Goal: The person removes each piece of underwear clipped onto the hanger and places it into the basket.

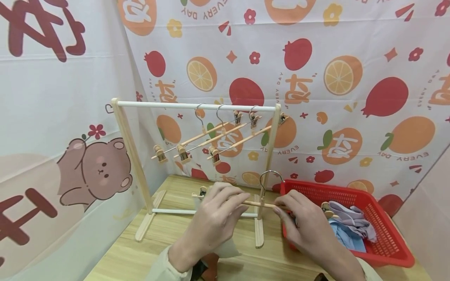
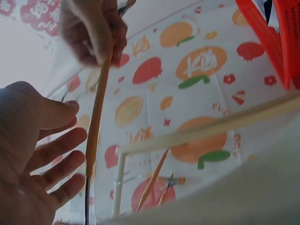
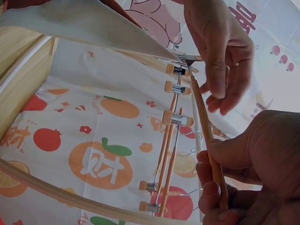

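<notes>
In the head view my right hand pinches the wooden bar of a clip hanger, whose metal hook points up. My left hand is beside the bar's left part. In the left wrist view its fingers are spread apart, not wrapped around the bar. A clip shows at the hanger's far left end. Pale cloth reaches that clip end in the right wrist view; whether it is clamped is unclear. The right clip is hidden behind my right hand.
A rack with a white top rail holds several clip hangers, among them a bare one. At the right stands a red basket containing lilac cloth, blue cloth and another clip. Printed curtains surround the wooden table.
</notes>
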{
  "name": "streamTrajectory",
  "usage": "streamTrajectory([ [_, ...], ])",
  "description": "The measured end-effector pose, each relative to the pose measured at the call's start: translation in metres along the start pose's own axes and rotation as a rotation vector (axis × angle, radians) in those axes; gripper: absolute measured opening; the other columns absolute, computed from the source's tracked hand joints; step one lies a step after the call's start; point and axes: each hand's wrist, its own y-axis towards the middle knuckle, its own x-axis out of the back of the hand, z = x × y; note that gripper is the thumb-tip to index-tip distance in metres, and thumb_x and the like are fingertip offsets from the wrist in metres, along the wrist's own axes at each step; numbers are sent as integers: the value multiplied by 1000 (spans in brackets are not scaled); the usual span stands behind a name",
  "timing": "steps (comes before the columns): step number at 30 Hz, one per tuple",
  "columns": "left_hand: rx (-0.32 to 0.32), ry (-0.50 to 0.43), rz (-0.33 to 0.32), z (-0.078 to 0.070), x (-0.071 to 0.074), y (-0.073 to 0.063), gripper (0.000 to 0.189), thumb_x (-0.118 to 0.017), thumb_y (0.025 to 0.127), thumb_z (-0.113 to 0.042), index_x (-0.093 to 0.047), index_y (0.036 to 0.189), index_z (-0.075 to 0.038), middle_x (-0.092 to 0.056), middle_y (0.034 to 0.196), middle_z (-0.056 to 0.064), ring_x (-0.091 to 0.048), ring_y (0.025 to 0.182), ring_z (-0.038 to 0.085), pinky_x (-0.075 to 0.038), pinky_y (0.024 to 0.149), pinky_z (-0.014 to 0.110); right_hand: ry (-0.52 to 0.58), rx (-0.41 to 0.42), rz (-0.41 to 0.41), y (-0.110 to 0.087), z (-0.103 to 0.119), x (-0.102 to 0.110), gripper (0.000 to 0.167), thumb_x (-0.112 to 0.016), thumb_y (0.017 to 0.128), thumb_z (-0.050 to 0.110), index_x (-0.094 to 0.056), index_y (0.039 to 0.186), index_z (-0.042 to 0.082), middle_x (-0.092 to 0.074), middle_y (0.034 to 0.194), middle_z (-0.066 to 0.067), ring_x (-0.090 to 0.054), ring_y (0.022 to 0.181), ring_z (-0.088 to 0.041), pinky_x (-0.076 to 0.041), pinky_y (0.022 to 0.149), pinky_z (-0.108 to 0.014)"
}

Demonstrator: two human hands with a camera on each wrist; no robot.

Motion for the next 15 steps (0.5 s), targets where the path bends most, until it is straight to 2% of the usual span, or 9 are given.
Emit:
streamTrajectory([
  [3, 13, 37, -58, 6, 7, 3, 22, -70, 95, -17, -72, 113, -3, -71, 105, 7, -59, 100, 24, -45, 90, 35, 11, -24, 7, 1, -1, 3, 23, -82, 83, 9, -69, 95, 24, -59, 88, 15, -53, 79, 3, -50, 63, -17],
  [7, 92, 73, -90, 16, 14, 2, 32, -59, 103, -29, -70, 117, -2, -70, 110, 10, -57, 102, 27, -38, 87, 40, 16, -62, 16, -1, -3, 7, 22, -81, 85, 8, -69, 95, 24, -58, 87, 14, -50, 76, 2, -46, 60, -16],
  [11, 203, 80, -75, 26, 19, -2, 40, -52, 106, -37, -70, 121, -4, -70, 113, 10, -57, 104, 27, -33, 87, 43, 2, -90, 19, -2, -5, 11, 20, -80, 86, 11, -69, 95, 25, -59, 88, 15, -50, 76, 2, -48, 62, -18],
  [15, 294, 59, -17, 32, 21, -9, 43, -49, 106, -43, -70, 122, -8, -71, 114, 7, -57, 105, 24, -31, 89, 43, 2, -95, 19, -3, -9, 13, 19, -79, 88, 12, -68, 94, 27, -58, 88, 17, -48, 74, 2, -46, 61, -18],
])
